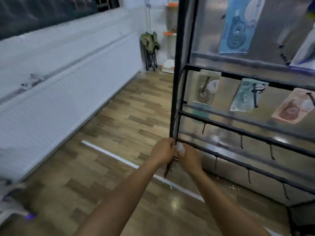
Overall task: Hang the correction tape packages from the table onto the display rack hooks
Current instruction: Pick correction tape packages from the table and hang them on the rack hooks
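Note:
Both hands meet at the lower left corner of the black display rack (242,132). My left hand (162,151) curls its fingers round a thin black hook (167,170) that hangs down from the corner post. Touching it from the right, my right hand (187,158) pinches a small whitish item (180,149) against the same spot; blur hides what it is. Correction tape packages hang on the upper bars: a blue one (237,26), a beige one (207,87), a teal one (245,96) and a pink one (293,108).
Several bare hooks (272,152) hang from the two lower bars. A white radiator (68,99) runs along the left wall above the wood floor. A folded green chair (150,48) stands in the far corner. A white floor strip (122,160) passes under my arms.

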